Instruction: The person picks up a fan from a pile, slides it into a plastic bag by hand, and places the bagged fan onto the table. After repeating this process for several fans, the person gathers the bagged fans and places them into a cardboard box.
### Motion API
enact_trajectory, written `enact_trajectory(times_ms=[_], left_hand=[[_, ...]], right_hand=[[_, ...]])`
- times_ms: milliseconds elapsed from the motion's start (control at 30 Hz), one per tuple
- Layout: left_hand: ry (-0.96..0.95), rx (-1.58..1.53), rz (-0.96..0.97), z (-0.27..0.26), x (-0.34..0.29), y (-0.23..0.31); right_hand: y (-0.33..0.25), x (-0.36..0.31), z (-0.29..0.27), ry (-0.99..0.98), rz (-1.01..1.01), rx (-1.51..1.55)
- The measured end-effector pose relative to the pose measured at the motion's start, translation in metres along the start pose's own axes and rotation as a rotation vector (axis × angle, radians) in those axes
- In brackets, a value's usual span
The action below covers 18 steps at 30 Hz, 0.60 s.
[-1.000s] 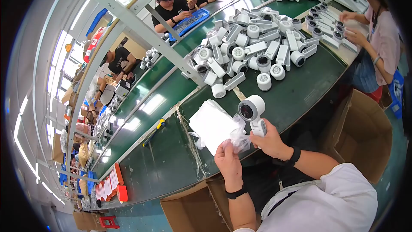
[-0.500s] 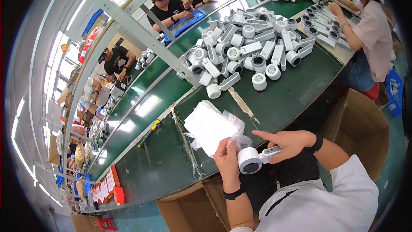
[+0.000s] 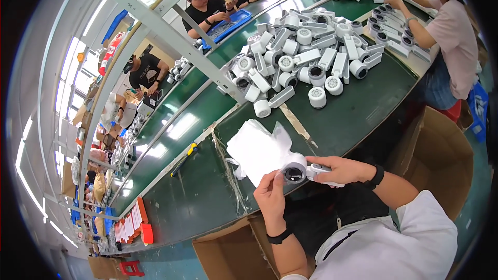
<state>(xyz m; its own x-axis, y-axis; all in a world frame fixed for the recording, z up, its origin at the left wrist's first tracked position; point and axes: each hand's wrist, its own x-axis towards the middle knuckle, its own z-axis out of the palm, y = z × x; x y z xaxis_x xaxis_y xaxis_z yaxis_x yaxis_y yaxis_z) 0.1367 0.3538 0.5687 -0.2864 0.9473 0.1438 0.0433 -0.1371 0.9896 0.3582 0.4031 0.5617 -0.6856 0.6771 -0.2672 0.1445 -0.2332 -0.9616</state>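
In the head view, the right hand (image 3: pixel 340 169) is wrapped around the straight handle of a small white plastic handheld device with a round dark-centred head (image 3: pixel 295 172), holding it level just above the near edge of the dark green tabletop (image 3: pixel 358 109). The left hand (image 3: pixel 271 197) comes up from below with its fingers pinched at the rim of that round head, where it meets a thin white translucent plastic bag (image 3: pixel 258 149) that lies crumpled and half open on the tabletop, touching the device's head. The device looks light and rigid, a hard moulded shell with a smooth, probably somewhat slippery surface; the handle seems the surest place to hold it, since it fills the palm, while the round head with its dark face is better pinched only at the rim. The bag looks limp and slick, likely to fold or slide away unless held at its open edge. Farther across the tabletop a loose heap of similar white devices (image 3: pixel 306 62) lies piled. An open brown cardboard box (image 3: pixel 441 161) stands to the right of the person, and other people (image 3: pixel 446 36) work along the line.
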Motion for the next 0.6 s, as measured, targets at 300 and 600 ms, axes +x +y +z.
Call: enact_trajectory(times_ms=[300,600], left_hand=[[-0.241,0.359,0.335,0.051,-0.028,0.007],[0.132,-0.212,0.029,0.025,-0.028,-0.021]], right_hand=[[0.048,0.038,0.023,0.434,-0.393,0.239],[0.002,0.014,0.033,0.239,-0.242,0.345]])
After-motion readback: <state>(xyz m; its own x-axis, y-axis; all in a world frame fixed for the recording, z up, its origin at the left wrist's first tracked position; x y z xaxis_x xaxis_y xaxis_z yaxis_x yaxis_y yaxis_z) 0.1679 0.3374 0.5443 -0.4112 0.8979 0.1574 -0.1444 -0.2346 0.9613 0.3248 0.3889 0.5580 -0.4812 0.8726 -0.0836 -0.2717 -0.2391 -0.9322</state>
